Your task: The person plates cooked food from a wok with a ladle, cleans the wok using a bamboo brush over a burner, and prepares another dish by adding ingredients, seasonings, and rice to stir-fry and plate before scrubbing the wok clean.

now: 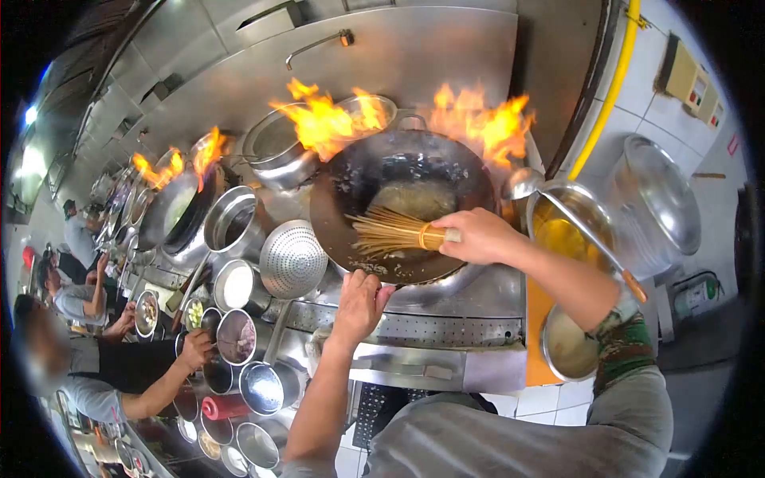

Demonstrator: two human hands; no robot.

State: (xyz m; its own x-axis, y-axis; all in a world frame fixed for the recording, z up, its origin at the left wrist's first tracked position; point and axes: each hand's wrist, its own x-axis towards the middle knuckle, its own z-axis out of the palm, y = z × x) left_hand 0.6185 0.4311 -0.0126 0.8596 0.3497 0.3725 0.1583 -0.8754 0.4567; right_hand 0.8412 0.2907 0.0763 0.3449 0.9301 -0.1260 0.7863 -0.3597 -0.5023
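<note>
A large dark wok (374, 163) sits over the burner, with flames rising behind its far rim. A little cloudy liquid (410, 199) and pale scraps lie inside it. My right hand (482, 237) is closed around the bound end of a bamboo wok brush (390, 231), whose splayed bristles point left into the wok. At the near rim, my left hand (360, 305) grips the wok's edge with its fingers curled over it; the exact hold is partly hidden. A perforated metal strainer (293, 259) rests just left of the wok.
On the right, a ladle (594, 239) lies across a pot of yellow oil (570, 235). Below it stands a bowl of pale liquid (567, 342). Metal pots and ingredient bowls (237, 334) crowd the left side. A co-worker's hand (195, 348) reaches among them. Flames (482, 123) burn behind.
</note>
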